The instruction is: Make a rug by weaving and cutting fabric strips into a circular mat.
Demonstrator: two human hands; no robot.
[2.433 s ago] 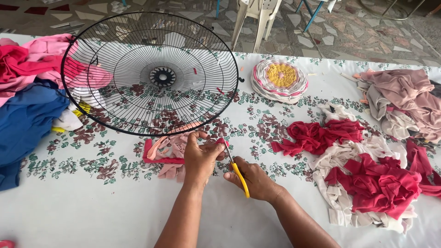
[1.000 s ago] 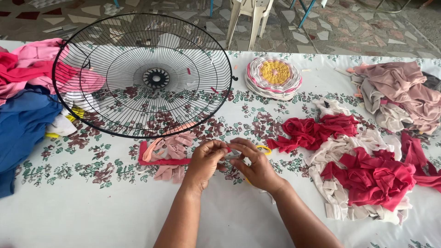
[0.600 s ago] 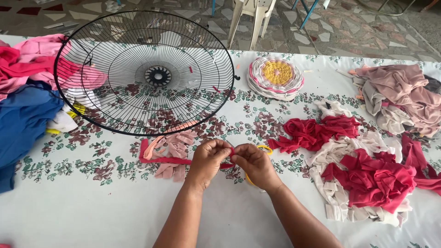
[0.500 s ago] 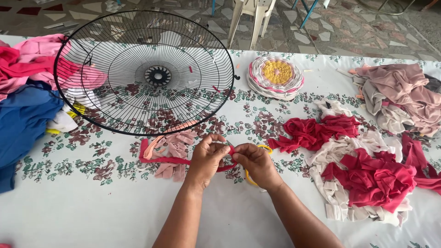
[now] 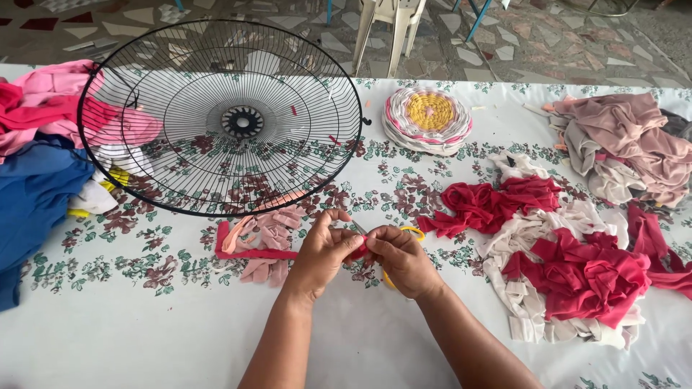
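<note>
Two bare forearms rise from the lower edge of the frame, ending in the left hand and the right hand. No sleeve, cuff or glove covers either arm as far down as the picture reaches; both are uncovered from the frame's edge to the fingertips. No watch, bracelet or band circles either wrist, and no ring shows on the fingers that face the camera. The fingernails look short and plain, though they are too small to tell whether they carry polish. Nothing more of the person's clothing enters the view.
</note>
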